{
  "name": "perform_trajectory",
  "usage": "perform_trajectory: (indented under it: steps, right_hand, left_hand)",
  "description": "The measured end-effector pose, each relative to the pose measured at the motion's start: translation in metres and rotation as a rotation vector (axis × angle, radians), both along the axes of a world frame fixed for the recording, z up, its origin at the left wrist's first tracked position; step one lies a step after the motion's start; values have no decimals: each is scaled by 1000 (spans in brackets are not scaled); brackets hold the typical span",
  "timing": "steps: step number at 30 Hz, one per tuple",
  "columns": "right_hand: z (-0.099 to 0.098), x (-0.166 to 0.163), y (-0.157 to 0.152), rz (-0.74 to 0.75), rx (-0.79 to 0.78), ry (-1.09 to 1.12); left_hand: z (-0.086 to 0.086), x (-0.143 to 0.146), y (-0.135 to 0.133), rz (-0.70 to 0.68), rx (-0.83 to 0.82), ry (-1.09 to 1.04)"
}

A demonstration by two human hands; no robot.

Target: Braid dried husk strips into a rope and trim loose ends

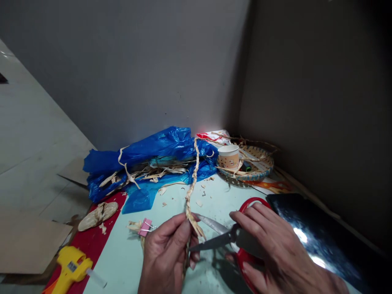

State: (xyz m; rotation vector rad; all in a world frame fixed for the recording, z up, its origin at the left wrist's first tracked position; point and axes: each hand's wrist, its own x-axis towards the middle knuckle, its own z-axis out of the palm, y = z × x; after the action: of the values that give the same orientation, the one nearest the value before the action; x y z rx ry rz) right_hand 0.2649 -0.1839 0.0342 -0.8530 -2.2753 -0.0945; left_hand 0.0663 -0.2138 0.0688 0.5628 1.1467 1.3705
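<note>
A pale braided cord (195, 171) of dried plant fibre runs from the blue bag down to my left hand (171, 253). The thumb and fingers of that hand pinch the cord near its frayed end. My right hand (272, 241) grips red-handled scissors (219, 241), its fingers in the loops. The blades are spread apart, one tip by my left fingertips and the other just below the frayed strands. Left of my left hand lies a pink binder clip (145, 227) holding some fibre strands.
A blue plastic bag (153, 147) with dried strips lies at the back. A woven basket (260, 163) holds a paper cup (228, 157). A yellow glue gun (72, 265) lies front left, near a woven fibre piece (98, 216). A dark glossy panel (315, 228) is at right, beside grey walls.
</note>
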Motion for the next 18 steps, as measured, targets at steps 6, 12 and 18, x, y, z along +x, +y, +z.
perform_trajectory:
  steps: [6, 12, 18]
  right_hand:
    - [5, -3, 0, -26, 32, 4]
    - [8, -1, 2, 48, 21, -11]
    - [7, 3, 3, 116, -62, -31]
  left_hand:
    - [-5, 8, -9, -99, 98, 296]
    - [-6, 6, -10, -174, 180, 611]
    - [-4, 4, -8, -221, 183, 612]
